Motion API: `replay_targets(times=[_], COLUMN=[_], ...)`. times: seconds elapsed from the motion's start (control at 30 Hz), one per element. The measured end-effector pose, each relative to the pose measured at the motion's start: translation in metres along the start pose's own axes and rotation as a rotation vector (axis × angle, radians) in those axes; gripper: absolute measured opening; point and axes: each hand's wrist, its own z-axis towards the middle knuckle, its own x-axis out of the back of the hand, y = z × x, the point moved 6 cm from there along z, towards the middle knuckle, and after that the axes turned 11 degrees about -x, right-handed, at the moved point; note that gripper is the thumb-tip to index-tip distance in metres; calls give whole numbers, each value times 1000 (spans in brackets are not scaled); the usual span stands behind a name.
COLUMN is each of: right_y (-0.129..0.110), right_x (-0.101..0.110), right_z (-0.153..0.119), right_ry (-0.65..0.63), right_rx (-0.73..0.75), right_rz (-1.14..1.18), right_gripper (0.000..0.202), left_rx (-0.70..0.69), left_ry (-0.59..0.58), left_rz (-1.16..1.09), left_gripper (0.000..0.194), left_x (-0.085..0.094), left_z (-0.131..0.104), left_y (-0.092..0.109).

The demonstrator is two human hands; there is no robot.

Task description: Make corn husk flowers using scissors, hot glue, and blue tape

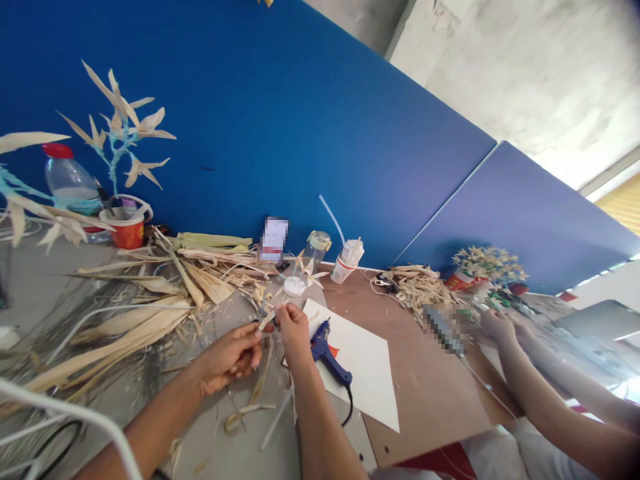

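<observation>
My left hand (231,355) pinches a small pale strip of dried husk (267,322) between thumb and fingers. Close beside it, my right hand (294,327) has its fingers closed at the strip's upper end. Both hands are held above the grey table, left of a blue glue gun (331,357). The glue gun lies on a white sheet (373,360), its nozzle pointing up and its black cord trailing down. Just beyond my hands stands a round white holder (295,287) with pale husk leaves rising from it.
Long dried husks (145,327) cover the left side. At the back are a phone (274,239), a jar (318,248), a paper cup (343,267) and a red pot (127,230). Another person's arms (545,373) reach in at right, near more husks (420,288).
</observation>
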Motion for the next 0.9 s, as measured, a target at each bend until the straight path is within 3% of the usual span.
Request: replay_targets(times=[0.33, 0.63, 0.8, 0.9], right_y=[-13, -11, -11, -13], right_x=[2, 3, 1, 1], right_z=[-6, -3, -5, -7], right_ry=[25, 53, 42, 51], right_rx=[39, 27, 41, 61], right_rz=[-53, -78, -103, -134], right_gripper=[32, 34, 34, 33], left_rx=[-77, -89, -62, -113], left_ry=[30, -17, 38, 115], left_rz=[177, 289, 314, 316], left_gripper=[51, 50, 49, 45], left_x=[-2, 0, 8, 13], left_z=[1, 0, 2, 4], left_y=[2, 7, 3, 2])
